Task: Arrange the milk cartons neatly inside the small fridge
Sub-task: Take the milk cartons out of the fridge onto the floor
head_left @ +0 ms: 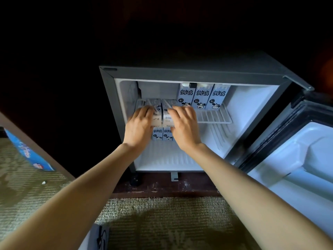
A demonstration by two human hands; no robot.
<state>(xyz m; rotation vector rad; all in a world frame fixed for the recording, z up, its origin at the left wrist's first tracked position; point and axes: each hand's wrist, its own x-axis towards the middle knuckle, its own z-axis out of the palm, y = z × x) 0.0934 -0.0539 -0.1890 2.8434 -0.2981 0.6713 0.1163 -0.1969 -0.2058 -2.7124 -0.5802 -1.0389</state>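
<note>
The likeliest slip starts at the fingers (145,112): the two cartons (163,114) they handle sit at the near left of the wire shelf (214,117), seemingly partly past its near edge, so an uneven push could tip one off the shelf or leave the pair skewed. The left hand (139,123) lays its fingers, lightly bent and close together, over the top and side of the left one; the right hand (184,124) does the same on the right one. Thumbs are hidden and both hands are blurred, so I cannot tell whether they grip or merely press. Farther in and to the right on the same shelf, three upright cartons (201,97) stand in a touching row; a sideways drift could knock them. Under the shelf, at least two more cartons (163,134) stand on the floor of the small fridge (180,73), whose door (297,159) hangs open on the right.
</note>
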